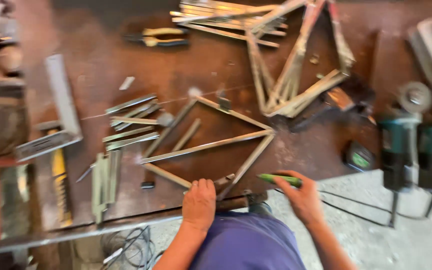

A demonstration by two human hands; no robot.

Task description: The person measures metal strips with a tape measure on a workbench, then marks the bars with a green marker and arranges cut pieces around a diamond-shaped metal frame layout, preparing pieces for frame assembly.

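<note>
1. Left hand (199,202) is resting palm-down at the near edge of the rusty bench (126,65), fingers together, pressing on the near corner of the metal strip frame (211,145).
2. Right hand (303,200) is hovering off the bench edge, fingers clamped around a green marker (278,178).
3. Marker's long axis is running left-right, tip pointing toward the frame corner just left of it; right hand is nearer that corner's free side.
4. Image is blurring.

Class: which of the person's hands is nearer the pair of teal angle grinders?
Right. The right hand, holding a green marker, is closer to the teal angle grinders; the left hand rests farther away.
</note>
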